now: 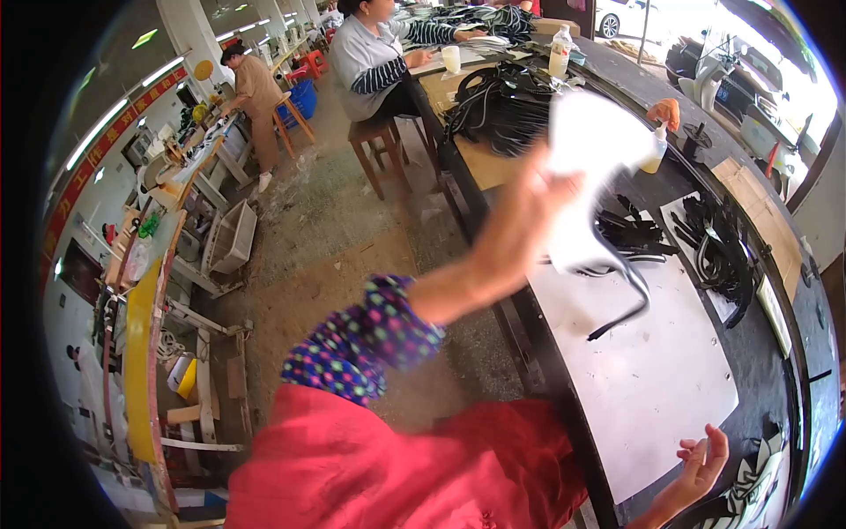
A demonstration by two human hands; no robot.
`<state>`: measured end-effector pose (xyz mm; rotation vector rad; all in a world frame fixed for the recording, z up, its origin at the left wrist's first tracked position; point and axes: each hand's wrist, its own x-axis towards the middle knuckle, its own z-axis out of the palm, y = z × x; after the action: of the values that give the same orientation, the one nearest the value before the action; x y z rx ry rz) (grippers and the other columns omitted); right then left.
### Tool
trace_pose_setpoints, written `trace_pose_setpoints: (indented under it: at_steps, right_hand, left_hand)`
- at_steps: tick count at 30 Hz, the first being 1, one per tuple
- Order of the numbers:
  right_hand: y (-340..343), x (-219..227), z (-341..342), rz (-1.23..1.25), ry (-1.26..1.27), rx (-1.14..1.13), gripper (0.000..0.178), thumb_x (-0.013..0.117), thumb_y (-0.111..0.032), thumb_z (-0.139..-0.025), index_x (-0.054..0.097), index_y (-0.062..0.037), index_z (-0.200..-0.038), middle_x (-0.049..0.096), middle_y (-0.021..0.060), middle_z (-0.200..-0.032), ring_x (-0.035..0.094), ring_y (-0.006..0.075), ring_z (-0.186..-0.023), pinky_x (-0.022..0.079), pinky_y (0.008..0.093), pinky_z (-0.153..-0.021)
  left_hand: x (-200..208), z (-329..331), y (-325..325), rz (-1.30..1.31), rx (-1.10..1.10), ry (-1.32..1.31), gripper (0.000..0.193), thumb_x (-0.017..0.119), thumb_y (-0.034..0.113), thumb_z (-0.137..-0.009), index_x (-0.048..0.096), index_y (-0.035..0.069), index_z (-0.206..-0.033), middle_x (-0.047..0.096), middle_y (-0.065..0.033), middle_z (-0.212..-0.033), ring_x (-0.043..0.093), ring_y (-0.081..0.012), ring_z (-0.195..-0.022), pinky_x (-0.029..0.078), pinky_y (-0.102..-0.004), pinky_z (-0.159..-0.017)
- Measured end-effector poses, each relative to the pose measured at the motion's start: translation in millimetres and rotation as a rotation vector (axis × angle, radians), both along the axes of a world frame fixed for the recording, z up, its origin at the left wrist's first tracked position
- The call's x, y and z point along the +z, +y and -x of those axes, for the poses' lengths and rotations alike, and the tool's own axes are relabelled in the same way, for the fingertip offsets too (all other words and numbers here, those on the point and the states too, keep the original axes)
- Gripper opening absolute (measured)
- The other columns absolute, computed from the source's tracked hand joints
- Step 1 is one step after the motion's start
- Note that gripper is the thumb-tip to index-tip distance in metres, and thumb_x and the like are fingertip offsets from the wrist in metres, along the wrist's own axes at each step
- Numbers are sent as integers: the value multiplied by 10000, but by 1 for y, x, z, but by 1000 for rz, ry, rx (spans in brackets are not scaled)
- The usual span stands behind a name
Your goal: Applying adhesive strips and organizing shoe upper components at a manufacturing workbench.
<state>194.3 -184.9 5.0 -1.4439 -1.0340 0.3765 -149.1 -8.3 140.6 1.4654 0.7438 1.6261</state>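
Observation:
My left hand (520, 220), its arm in a dotted dark sleeve, is raised over the table's edge. Its fingers close on a limp white sheet (592, 145), blurred by motion and overexposed. Below the sheet dangles a bent black strip (636, 291); whether it is fixed to the sheet I cannot tell. Beneath them a flat white board (648, 379) lies on the dark table. At the board's near right corner my right hand (701, 463) is open, its fingers loosely curved and holding nothing. Beside it is a pile of black and white cut pieces (749, 480).
Black strips (718, 256) lie to the board's right, and a larger black bundle (502, 106) farther off. Bottles (560, 53) stand along the table. A person in grey (370, 53) sits at the far end. Another person (251, 106) stands by the left workbench, near a wooden stool (293, 119).

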Motion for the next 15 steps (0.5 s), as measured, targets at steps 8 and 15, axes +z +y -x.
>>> trace_pose_setpoints:
  at_steps: [8,15]
  right_hand:
    - [-8,-19,-2,136,88,51,194,545,30,-946,582,69,-1133,639,126,-945,607,164,-741,515,276,-678]
    - [-39,12,66,404,142,647,211,531,35,-951,622,15,-1141,666,157,-1036,643,206,-854,533,330,-768]
  left_hand:
    - [164,63,108,-665,836,610,382,501,87,-969,539,65,-1348,665,-179,-1123,624,-292,-920,483,-353,-861]
    - [69,58,299,-906,965,1063,363,506,95,-945,575,120,-1301,654,-133,-1171,639,-259,-1031,497,-429,-863]
